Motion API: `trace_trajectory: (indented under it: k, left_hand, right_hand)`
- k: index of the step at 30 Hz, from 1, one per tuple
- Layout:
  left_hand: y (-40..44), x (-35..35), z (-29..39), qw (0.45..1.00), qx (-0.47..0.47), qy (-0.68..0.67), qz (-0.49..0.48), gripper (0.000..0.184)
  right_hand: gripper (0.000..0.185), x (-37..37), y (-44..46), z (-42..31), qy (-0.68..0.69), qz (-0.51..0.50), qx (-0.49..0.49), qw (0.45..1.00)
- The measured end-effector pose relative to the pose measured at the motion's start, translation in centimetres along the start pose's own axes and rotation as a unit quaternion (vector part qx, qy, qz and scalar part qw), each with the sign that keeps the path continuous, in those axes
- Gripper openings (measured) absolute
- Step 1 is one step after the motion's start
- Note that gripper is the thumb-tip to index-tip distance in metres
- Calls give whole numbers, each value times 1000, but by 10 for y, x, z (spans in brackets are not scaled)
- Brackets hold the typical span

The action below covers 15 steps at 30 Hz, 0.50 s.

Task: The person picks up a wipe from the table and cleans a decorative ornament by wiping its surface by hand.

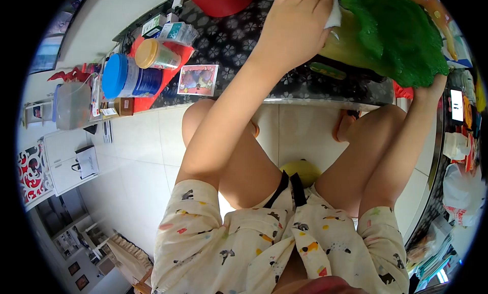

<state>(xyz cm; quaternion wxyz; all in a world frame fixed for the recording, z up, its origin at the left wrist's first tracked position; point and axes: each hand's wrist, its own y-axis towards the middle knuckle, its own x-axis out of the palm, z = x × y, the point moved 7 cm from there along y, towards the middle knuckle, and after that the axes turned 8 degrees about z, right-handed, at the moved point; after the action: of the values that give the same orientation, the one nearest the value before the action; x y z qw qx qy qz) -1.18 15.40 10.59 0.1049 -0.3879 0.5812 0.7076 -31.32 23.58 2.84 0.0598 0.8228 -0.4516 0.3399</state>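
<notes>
My left hand is at the top middle with its fingers curled over a white cloth or tissue. The cloth lies against a glossy cabbage-shaped ornament, pale at its stem and deep green on its ruffled leaves. Only the wrist end of my right hand shows, beneath the leaf edge at the ornament's right side; its fingers are hidden. Under the ornament, a dark base with a green oval patch stands on the black floral tabletop.
A red container stands at the back. To the left are a blue-lidded jar, a yellow-lidded jar, small boxes and a picture card. Packets and a bright-screened phone lie on the right. My knees are under the table edge.
</notes>
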Motion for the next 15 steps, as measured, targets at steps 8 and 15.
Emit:
trace_trajectory:
  k: [8, 15]
  left_hand:
    - [2, 11, 7, 997, 58, 35, 33, 49]
    - [1, 8, 11, 995, 46, 5, 89, 38]
  right_hand:
    - [39, -7, 14, -2, -15, -55, -8, 998]
    - [38, -12, 22, -4, -5, -105, 11, 994]
